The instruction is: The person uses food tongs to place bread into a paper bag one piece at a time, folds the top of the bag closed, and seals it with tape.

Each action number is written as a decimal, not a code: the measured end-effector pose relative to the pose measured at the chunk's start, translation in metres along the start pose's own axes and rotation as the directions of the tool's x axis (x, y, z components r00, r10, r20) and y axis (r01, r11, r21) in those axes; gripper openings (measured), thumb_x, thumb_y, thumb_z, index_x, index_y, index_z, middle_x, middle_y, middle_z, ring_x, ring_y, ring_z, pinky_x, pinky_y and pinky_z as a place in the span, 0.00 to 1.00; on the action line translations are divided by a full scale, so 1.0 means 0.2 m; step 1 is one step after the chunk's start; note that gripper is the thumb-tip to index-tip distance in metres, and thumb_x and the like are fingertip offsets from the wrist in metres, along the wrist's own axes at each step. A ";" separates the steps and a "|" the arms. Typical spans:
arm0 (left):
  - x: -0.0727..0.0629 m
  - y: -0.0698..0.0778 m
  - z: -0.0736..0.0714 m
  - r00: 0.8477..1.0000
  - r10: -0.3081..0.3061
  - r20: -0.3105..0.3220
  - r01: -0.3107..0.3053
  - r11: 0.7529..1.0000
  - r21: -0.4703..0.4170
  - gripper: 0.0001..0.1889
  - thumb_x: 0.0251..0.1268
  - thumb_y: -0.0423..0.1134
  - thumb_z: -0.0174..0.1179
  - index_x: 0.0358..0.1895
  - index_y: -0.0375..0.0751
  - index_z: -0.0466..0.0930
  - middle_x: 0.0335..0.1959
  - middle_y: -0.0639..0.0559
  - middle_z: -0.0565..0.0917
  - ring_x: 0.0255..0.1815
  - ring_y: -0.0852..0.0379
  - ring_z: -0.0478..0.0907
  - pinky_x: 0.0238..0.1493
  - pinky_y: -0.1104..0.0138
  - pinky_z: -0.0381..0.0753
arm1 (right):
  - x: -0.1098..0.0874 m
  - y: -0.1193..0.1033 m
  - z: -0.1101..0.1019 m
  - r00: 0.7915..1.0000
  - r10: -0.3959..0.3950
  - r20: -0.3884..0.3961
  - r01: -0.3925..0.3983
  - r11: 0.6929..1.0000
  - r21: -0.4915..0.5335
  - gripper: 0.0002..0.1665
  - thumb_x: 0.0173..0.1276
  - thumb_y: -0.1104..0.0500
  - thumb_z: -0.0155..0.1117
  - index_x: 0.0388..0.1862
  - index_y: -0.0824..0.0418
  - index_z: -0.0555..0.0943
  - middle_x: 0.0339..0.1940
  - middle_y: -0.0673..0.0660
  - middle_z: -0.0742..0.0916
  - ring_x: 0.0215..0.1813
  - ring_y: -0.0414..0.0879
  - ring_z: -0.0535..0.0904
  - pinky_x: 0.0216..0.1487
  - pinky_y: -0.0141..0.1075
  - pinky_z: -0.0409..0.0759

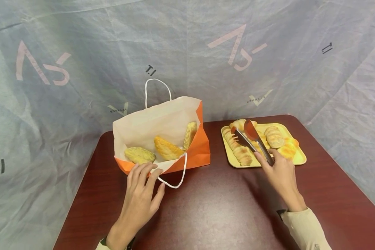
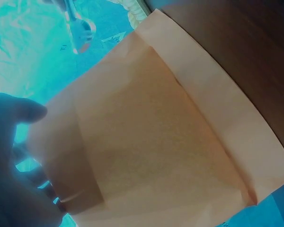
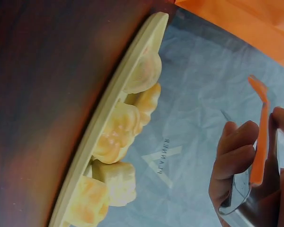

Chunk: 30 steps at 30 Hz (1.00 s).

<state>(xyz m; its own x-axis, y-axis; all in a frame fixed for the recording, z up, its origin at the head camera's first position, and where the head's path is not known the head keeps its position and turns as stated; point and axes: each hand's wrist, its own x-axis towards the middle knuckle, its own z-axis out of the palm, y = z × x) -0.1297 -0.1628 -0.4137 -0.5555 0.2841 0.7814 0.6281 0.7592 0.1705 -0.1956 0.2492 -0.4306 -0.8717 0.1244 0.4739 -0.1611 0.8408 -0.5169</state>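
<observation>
An orange paper bag with a white inside and white cord handles stands tilted, its mouth toward me. Inside lie a greenish bread roll, a golden bread and a braided bread. My left hand touches the bag's front rim with spread fingers, thumb apart, as the left wrist view also shows beside the bag's panel. My right hand grips metal tongs, one end forked and one spoon-shaped. Their parted ends hover over the tray's breads, with nothing visibly pinched between them.
A yellow tray at the right holds several breads, among them a long ridged loaf and a rounded roll. Both bag and tray stand on a dark red table. Grey printed sheeting hangs behind and at both sides.
</observation>
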 end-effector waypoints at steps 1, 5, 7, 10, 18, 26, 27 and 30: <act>0.00 0.00 0.00 1.000 0.000 0.000 0.000 1.000 0.000 0.19 0.76 0.48 0.47 0.53 0.36 0.78 0.53 0.39 0.78 0.59 0.38 0.71 0.68 0.43 0.58 | 0.00 0.01 0.00 1.000 0.000 0.006 0.000 1.000 -0.007 0.28 0.68 0.41 0.66 0.46 0.67 0.81 0.13 0.53 0.74 0.15 0.46 0.65 0.18 0.37 0.63; 0.00 0.00 0.00 1.000 -0.001 -0.003 0.001 1.000 -0.001 0.19 0.76 0.48 0.47 0.53 0.36 0.78 0.53 0.39 0.78 0.59 0.37 0.71 0.67 0.42 0.58 | 0.00 0.02 0.01 1.000 -0.008 0.021 0.009 0.999 -0.034 0.29 0.68 0.42 0.66 0.46 0.68 0.81 0.15 0.54 0.75 0.15 0.47 0.67 0.19 0.38 0.64; 0.00 0.00 0.00 1.000 -0.001 -0.005 0.001 1.000 -0.002 0.19 0.76 0.48 0.47 0.53 0.36 0.79 0.53 0.39 0.78 0.59 0.37 0.71 0.67 0.42 0.58 | 0.00 0.03 0.02 0.999 -0.008 0.031 0.010 0.999 -0.047 0.29 0.68 0.42 0.66 0.46 0.69 0.80 0.16 0.56 0.76 0.15 0.48 0.67 0.19 0.39 0.65; 0.00 0.00 0.00 1.000 -0.002 -0.005 0.002 1.000 -0.005 0.19 0.76 0.48 0.48 0.52 0.36 0.79 0.54 0.39 0.78 0.59 0.37 0.71 0.67 0.42 0.58 | 0.00 0.04 0.02 0.998 0.010 0.057 -0.006 0.998 -0.067 0.30 0.67 0.40 0.66 0.45 0.67 0.80 0.17 0.58 0.78 0.15 0.50 0.69 0.18 0.42 0.66; 0.00 0.00 0.00 1.000 -0.005 0.004 0.005 1.000 0.000 0.19 0.76 0.48 0.47 0.52 0.37 0.78 0.53 0.39 0.78 0.59 0.37 0.71 0.67 0.41 0.58 | -0.02 0.08 0.03 0.986 0.067 0.156 -0.050 0.993 -0.111 0.37 0.69 0.35 0.61 0.48 0.70 0.80 0.24 0.64 0.83 0.19 0.56 0.76 0.19 0.50 0.71; 0.00 0.00 0.01 1.000 -0.005 0.001 0.005 1.000 0.001 0.19 0.76 0.48 0.47 0.52 0.37 0.79 0.53 0.39 0.78 0.59 0.37 0.71 0.67 0.42 0.58 | -0.03 0.12 0.04 0.975 0.097 0.200 -0.070 0.988 -0.140 0.38 0.69 0.35 0.61 0.51 0.72 0.80 0.29 0.70 0.84 0.20 0.58 0.77 0.21 0.52 0.72; 0.00 0.00 0.01 1.000 -0.006 0.001 0.006 1.000 0.000 0.19 0.76 0.48 0.47 0.52 0.37 0.79 0.53 0.39 0.78 0.59 0.37 0.71 0.67 0.42 0.58 | -0.03 0.13 0.04 0.974 0.097 0.203 -0.068 0.988 -0.142 0.38 0.69 0.36 0.61 0.51 0.72 0.80 0.29 0.70 0.84 0.20 0.58 0.77 0.21 0.52 0.72; 0.00 0.00 0.01 1.000 -0.010 -0.002 0.010 1.000 -0.003 0.19 0.76 0.47 0.48 0.53 0.37 0.79 0.53 0.39 0.78 0.59 0.36 0.71 0.67 0.42 0.58 | -0.03 0.14 0.05 0.973 0.095 0.210 -0.065 0.987 -0.145 0.37 0.68 0.36 0.62 0.50 0.71 0.81 0.28 0.68 0.84 0.21 0.58 0.77 0.21 0.52 0.72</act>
<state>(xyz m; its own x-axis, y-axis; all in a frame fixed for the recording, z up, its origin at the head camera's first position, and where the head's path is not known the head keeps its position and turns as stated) -0.1297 -0.1615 -0.4151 -0.5605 0.2756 0.7810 0.6241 0.7605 0.1795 -0.1992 0.2666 -0.4539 -0.9608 0.0901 0.2622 -0.0353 0.8982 -0.4382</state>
